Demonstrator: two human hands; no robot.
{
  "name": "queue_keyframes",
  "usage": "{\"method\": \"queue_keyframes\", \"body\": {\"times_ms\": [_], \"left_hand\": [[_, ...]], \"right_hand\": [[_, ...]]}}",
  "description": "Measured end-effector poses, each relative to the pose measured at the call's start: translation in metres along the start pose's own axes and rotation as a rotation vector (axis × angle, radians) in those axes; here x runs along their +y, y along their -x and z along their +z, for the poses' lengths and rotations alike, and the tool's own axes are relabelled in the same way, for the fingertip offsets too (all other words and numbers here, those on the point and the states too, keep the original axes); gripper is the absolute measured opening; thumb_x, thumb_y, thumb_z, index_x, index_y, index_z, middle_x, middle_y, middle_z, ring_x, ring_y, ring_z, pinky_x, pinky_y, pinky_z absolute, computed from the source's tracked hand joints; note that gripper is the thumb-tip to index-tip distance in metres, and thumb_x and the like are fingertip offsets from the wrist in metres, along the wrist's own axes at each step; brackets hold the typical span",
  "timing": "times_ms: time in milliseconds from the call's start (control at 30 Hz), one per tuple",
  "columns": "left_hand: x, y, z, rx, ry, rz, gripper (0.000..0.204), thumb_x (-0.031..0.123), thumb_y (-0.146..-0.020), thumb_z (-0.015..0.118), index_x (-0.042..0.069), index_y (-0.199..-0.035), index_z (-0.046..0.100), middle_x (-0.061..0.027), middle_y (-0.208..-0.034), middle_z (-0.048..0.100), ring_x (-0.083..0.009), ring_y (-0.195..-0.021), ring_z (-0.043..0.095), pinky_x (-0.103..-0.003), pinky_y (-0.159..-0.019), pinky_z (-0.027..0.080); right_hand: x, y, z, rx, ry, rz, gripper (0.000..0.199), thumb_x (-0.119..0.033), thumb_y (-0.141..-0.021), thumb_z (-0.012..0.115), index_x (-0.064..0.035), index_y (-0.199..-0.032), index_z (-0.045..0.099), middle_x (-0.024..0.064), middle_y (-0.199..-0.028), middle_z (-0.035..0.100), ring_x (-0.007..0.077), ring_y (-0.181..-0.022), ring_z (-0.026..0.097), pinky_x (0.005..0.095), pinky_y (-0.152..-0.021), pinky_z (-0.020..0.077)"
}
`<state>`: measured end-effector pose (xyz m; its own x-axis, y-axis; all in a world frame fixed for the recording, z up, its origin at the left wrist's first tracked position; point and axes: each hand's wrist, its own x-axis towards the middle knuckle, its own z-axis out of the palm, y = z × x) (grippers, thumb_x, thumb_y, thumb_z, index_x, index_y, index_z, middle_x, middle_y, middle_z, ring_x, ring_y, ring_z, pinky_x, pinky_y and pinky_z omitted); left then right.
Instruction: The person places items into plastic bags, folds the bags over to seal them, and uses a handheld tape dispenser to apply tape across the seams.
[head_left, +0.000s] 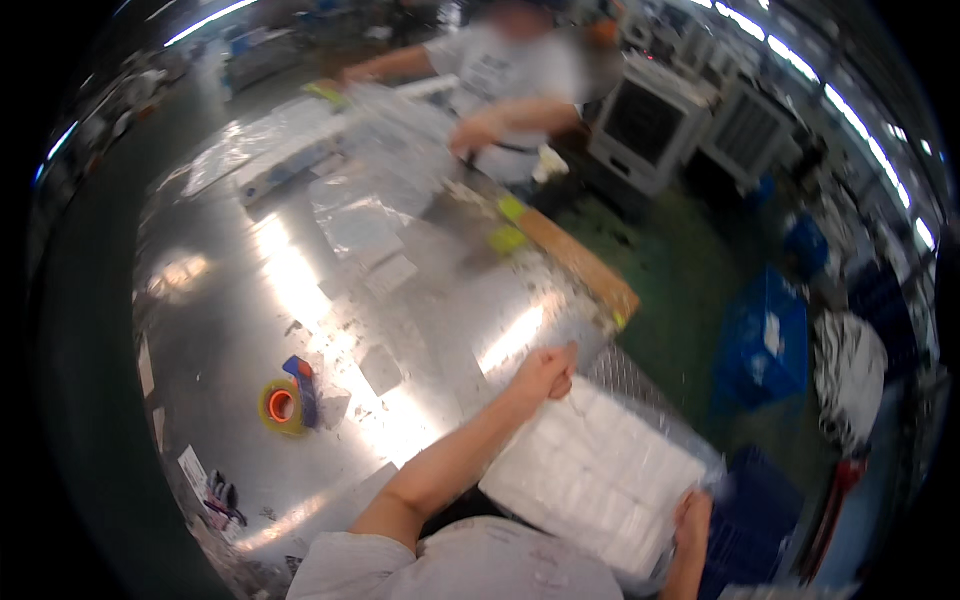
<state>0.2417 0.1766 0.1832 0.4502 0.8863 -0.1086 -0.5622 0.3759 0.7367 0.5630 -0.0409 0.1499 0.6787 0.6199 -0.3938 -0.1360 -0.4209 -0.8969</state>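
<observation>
A clear plastic bag packed with white, block-like items point(600, 460) lies in front of me at the table's near right corner. My left hand point(547, 373) is closed at the bag's far left corner, pinching what looks like its plastic edge. On the right side, my right hand point(692, 515) has its fingers curled against the bag's edge. What the white items inside are, I cannot make out through the film.
On the metal table point(230, 350) stand a tape dispenser point(285, 402) and, farther left, dark gloves point(225, 500). Across it, a co-worker point(515, 80) handles clear plastic sheeting point(390, 130). A wooden strip point(575, 262) edges the right side; a blue bin point(765, 340) stands beyond.
</observation>
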Motion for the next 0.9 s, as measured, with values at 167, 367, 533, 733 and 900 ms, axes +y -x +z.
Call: {"method": "queue_keyframes", "body": {"times_ms": [167, 367, 533, 733, 900], "left_hand": [[-0.002, -0.008, -0.017, -0.034, -0.327, 0.056, 0.029, 0.015, -0.087, 0.049, 0.012, -0.059, 0.044, 0.0055, -0.059, 0.041, -0.0033, -0.050, 0.034, -0.022, -0.043, 0.024], [0.026, -0.001, -0.018, -0.352, -1.108, 0.232, 0.030, 0.022, -0.085, 0.060, 0.006, -0.062, 0.050, 0.0019, -0.051, 0.044, -0.0111, -0.047, 0.042, -0.027, -0.047, 0.033], [0.033, -0.006, -0.010, -0.801, -1.860, 0.794, 0.033, 0.026, -0.073, 0.070, 0.006, -0.058, 0.048, -0.0096, -0.053, 0.051, -0.0261, -0.051, 0.052, -0.036, -0.051, 0.042], [0.047, 0.000, -0.013, -0.859, -1.984, 0.860, 0.030, 0.028, -0.070, 0.071, 0.007, -0.065, 0.050, -0.0069, -0.066, 0.051, -0.0250, -0.065, 0.053, -0.036, -0.064, 0.043], [0.028, 0.046, -0.002, -1.013, -1.833, 0.858, 0.048, 0.045, -0.064, 0.070, 0.004, -0.084, 0.054, -0.0093, -0.083, 0.051, -0.0267, -0.080, 0.050, -0.042, -0.078, 0.042]], "right_hand": [[-0.026, -0.020, -0.071, -0.216, -0.050, -0.125, 0.032, -0.017, -0.087, 0.037, -0.0136, -0.055, 0.038, -0.0021, -0.043, 0.034, 0.0092, -0.032, 0.030, 0.0245, -0.030, 0.0213], [-0.054, -0.025, -0.160, 0.265, 0.682, -0.232, 0.017, -0.004, -0.074, 0.043, -0.0041, -0.057, 0.043, 0.0016, -0.046, 0.036, 0.0125, -0.040, 0.031, 0.0283, -0.040, 0.0260], [-0.064, -0.019, -0.153, 0.337, 1.167, -0.531, 0.012, -0.008, -0.073, 0.050, 0.0032, -0.070, 0.052, 0.0171, -0.056, 0.049, 0.0260, -0.051, 0.050, 0.0356, -0.054, 0.0400], [-0.070, 0.027, -0.144, 0.109, 0.749, -0.067, 0.023, -0.025, -0.079, 0.058, -0.0024, -0.080, 0.057, 0.0028, -0.063, 0.055, 0.0091, -0.044, 0.050, 0.0224, -0.041, 0.0408], [-0.045, 0.037, -0.151, -0.161, 0.603, 0.093, 0.028, -0.028, -0.084, 0.059, -0.0027, -0.073, 0.056, 0.0031, -0.060, 0.054, 0.0087, -0.042, 0.050, 0.0207, -0.040, 0.0410]]}}
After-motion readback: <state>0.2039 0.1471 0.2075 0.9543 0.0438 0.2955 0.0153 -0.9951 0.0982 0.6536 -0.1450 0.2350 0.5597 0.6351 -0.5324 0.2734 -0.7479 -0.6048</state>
